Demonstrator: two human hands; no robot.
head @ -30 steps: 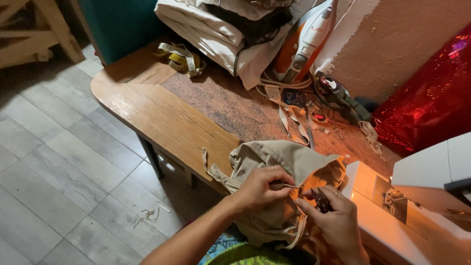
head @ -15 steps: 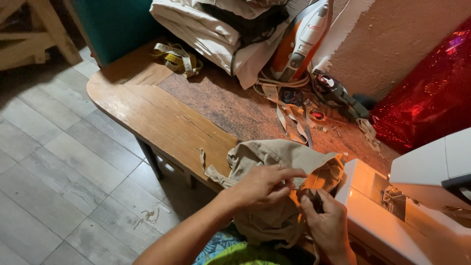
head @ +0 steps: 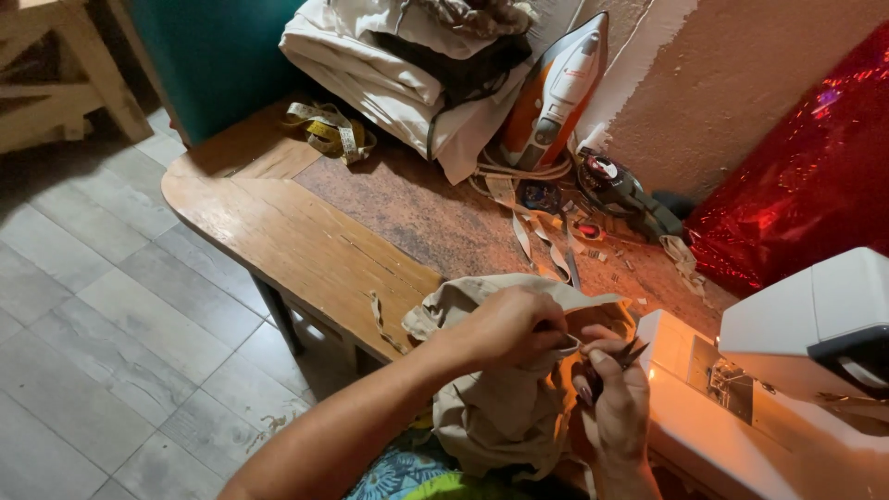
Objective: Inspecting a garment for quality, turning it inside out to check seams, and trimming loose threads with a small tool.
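sewing machine [head: 796,370] cut off at right edge, small tool [head: 622,356] mostly hidden by hands

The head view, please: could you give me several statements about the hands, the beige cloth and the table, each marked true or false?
1. Both hands work at the beige cloth in front of the white sewing machine. True.
2. The right hand holds a small dark tool, apparently thread snips. True.
3. The left hand rests flat on the bare wooden table. False: it pinches the cloth beside the right hand.
4. The iron lies flat on the beige cloth. False: it stands on end at the wall, far from the cloth.
5. A yellow measuring tape lies at the table's far corner. True.
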